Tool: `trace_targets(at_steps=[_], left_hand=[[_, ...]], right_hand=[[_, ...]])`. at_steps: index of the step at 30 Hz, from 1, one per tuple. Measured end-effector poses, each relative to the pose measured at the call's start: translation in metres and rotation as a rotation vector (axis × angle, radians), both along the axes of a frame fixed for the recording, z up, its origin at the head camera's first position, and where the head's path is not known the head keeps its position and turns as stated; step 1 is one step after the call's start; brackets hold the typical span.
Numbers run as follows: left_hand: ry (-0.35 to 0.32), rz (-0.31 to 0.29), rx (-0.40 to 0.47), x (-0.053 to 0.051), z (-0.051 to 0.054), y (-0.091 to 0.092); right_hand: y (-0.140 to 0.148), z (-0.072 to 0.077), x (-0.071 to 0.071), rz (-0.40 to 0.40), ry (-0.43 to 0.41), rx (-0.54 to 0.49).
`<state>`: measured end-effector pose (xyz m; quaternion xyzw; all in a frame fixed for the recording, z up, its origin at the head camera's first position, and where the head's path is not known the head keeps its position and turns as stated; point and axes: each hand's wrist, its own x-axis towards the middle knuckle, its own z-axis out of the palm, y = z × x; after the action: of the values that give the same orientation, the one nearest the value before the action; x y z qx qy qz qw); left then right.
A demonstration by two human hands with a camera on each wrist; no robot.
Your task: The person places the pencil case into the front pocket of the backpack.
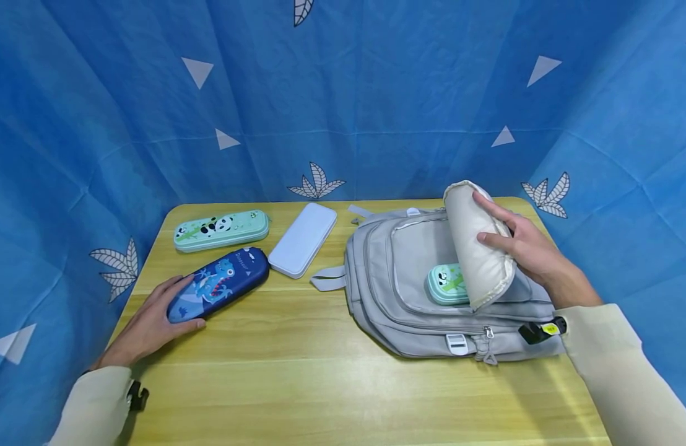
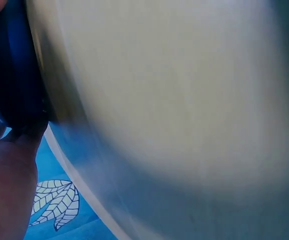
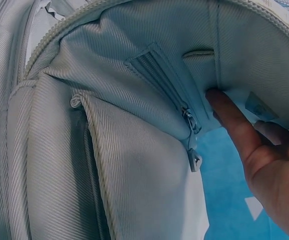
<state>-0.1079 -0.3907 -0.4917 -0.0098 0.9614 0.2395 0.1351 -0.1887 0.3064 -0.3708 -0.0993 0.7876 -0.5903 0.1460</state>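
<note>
Head view shows a navy dinosaur case (image 1: 223,286) towards the left edge of the table (image 1: 298,384), slanting with its lower end nearer that edge; the person's left hand (image 1: 149,321) grips this lower end, thumb along the near side and fingers on the far one; whether that end touches the tabletop I cannot tell, and the left wrist view gives only a dark, cropped side of the case beside the hand; just beside its upper end lies a pale lavender case (image 1: 303,240), close to the table's far edge; a green panda case (image 1: 221,231) lies near the far left corner; a grey backpack (image 1: 376,272) lies flat across the right half, reaching towards the right edge; the right hand (image 1: 529,251) pinches its raised flap (image 1: 479,260), thumb on the cream face, while the right wrist view shows a finger against the grey fabric, near a zipped pocket (image 3: 157,75); a smaller-looking green case (image 1: 443,285) rests within the backpack's opened front, partly hidden behind the flap; a blue printed curtain (image 1: 332,99) hangs beyond the table's far edge.
</note>
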Motion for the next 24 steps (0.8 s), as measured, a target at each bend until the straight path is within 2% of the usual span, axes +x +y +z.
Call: trace_targets(at_steps=[10, 14, 19, 24], left_hand=[[-0.003, 0.038, 0.03, 0.004, 0.003, -0.002], [0.015, 0.052, 0.049, 0.007, 0.008, -0.005], [0.03, 0.043, 0.049, 0.009, 0.019, -0.003], [0.043, 0.017, 0.042, 0.009, 0.024, 0.0]], right_hand=[[0.001, 0.0, 0.0, -0.003, 0.0, 0.001], [0.001, -0.001, 0.0, -0.001, -0.006, 0.0], [0.001, -0.001, 0.001, -0.002, -0.006, 0.008], [0.001, -0.002, 0.0, 0.001, -0.002, 0.009]])
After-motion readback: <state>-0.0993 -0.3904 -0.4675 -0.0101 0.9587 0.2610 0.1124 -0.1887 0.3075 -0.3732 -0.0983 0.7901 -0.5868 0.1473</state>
